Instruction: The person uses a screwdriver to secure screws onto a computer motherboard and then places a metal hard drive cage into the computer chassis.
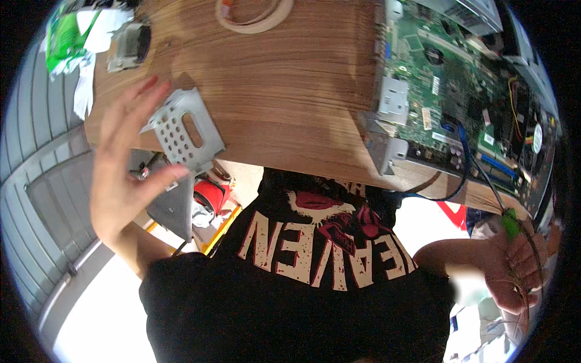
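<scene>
My left hand (124, 163) is spread around the left side of a silver metal drive bracket (187, 133), fingers apart. Its thumb overlaps the bracket's near edge; whether it touches cannot be told. The bracket has round holes and one long slot, and lies at the table's front edge. At the far right, below the table edge, my right hand (511, 266) is curled around thin dark cables (530, 242). A small green piece (510, 222) sits among them by the fingers. Above it stands an opened computer case with a green circuit board (423, 66).
A wooden table (290, 91) spans the front. A coiled pale cable (257, 27) lies at its far side. At the far left are a green and white package (66, 42) and a small metal part (130, 45). A dark blue cable (466, 163) loops off the case's front.
</scene>
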{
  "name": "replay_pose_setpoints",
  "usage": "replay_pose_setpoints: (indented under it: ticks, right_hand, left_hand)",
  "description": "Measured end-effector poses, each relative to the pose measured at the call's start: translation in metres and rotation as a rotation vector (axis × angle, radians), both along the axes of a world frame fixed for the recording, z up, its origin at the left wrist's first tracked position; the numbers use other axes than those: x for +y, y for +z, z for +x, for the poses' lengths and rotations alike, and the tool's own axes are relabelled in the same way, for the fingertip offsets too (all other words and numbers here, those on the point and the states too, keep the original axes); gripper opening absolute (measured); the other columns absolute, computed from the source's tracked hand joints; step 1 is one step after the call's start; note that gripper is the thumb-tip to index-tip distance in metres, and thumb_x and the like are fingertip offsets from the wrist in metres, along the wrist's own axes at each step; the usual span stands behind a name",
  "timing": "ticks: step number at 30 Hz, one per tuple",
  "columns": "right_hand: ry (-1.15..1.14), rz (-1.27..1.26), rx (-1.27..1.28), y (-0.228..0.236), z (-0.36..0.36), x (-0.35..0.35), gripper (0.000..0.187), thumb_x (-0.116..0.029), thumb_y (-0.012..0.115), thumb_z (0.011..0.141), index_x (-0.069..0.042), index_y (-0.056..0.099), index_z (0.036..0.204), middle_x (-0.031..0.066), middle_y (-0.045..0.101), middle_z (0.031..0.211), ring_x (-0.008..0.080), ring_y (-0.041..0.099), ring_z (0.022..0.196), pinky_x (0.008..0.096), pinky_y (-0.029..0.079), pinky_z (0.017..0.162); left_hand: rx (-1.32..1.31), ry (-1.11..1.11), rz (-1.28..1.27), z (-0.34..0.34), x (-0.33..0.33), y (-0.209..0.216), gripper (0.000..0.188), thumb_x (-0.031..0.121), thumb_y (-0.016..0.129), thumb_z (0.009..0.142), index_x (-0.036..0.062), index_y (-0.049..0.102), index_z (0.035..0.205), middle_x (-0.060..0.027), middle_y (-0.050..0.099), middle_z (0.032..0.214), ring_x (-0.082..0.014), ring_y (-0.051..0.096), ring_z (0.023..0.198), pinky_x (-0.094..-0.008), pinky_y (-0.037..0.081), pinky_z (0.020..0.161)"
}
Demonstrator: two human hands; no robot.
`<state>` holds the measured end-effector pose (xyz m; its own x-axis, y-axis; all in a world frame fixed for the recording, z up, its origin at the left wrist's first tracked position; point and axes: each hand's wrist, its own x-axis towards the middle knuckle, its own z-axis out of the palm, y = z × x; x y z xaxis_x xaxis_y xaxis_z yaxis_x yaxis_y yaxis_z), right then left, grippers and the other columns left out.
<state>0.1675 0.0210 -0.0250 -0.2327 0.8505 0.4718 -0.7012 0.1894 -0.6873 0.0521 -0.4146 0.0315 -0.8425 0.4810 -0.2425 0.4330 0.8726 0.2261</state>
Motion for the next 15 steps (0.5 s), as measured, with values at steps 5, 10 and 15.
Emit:
replay_pose_setpoints:
  ticks: [5, 10, 15]
  right_hand:
    - [0.508, 0.065, -0.033, -0.004, 0.008, 0.042, 0.034, -0.040, 0.045, 0.071, -0.017, 0.041, 0.046, -0.0004, 0.035, 0.041, 0.0171, 0.039, 0.044, 0.0352, 0.032, 0.048]
    - [0.361, 0.077, 0.006, -0.010, 0.012, 0.036, 0.031, -0.039, 0.044, 0.074, -0.016, 0.042, 0.053, 0.0020, 0.037, 0.049, 0.0164, 0.036, 0.048, 0.0339, 0.026, 0.046]
    - [0.808, 0.077, 0.150, -0.003, -0.009, 0.007, 0.026, -0.030, 0.044, 0.081, -0.015, 0.038, 0.061, 0.0006, 0.036, 0.057, 0.0121, 0.030, 0.047, 0.0273, 0.026, 0.043]
  left_hand:
    - [-0.086, 0.364, -0.083, 0.066, -0.010, -0.042, 0.109, 0.011, 0.085, 0.040, 0.0193, 0.037, 0.138, -0.0145, 0.025, 0.146, -0.0338, 0.030, 0.131, -0.0430, 0.029, 0.106]
    - [0.017, 0.388, -0.006, 0.058, -0.008, -0.058, 0.107, 0.002, 0.084, 0.037, 0.0215, 0.042, 0.133, -0.0151, 0.031, 0.140, -0.0358, 0.034, 0.126, -0.0437, 0.033, 0.102]
    - [0.097, 0.277, 0.090, 0.060, 0.002, -0.062, 0.104, 0.002, 0.084, 0.034, 0.0130, 0.045, 0.129, -0.0155, 0.039, 0.135, -0.0356, 0.039, 0.122, -0.0424, 0.034, 0.101]
